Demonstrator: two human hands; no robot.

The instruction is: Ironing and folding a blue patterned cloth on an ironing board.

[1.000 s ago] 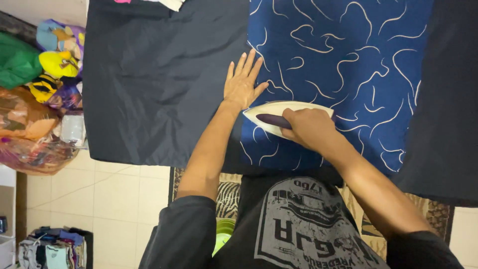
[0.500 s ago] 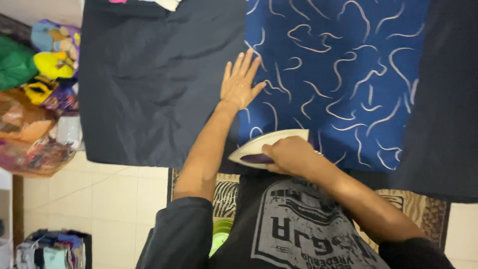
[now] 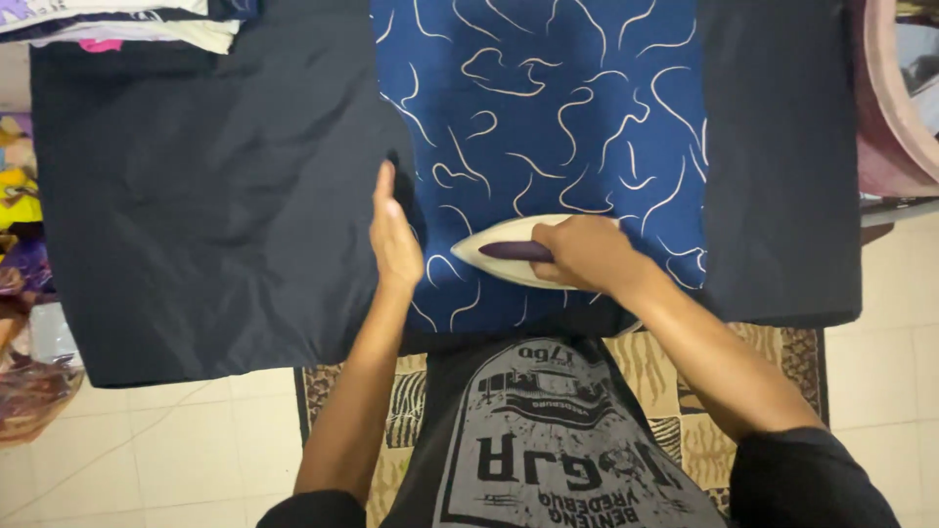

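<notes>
At eleven o'clock we see a stack of folded clothes (image 3: 117, 24) in white, grey and pink. At nine o'clock a heap of colourful bags (image 3: 18, 293) sits on the pale tiled floor (image 3: 176, 450). At six o'clock lies a zebra-patterned mat (image 3: 401, 411). At two o'clock we see the curved pink rim of a tub (image 3: 895, 108).

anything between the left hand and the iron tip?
Head view: only a narrow strip of the blue patterned cover separates the left hand from the iron tip. Nothing else lies there.
</notes>
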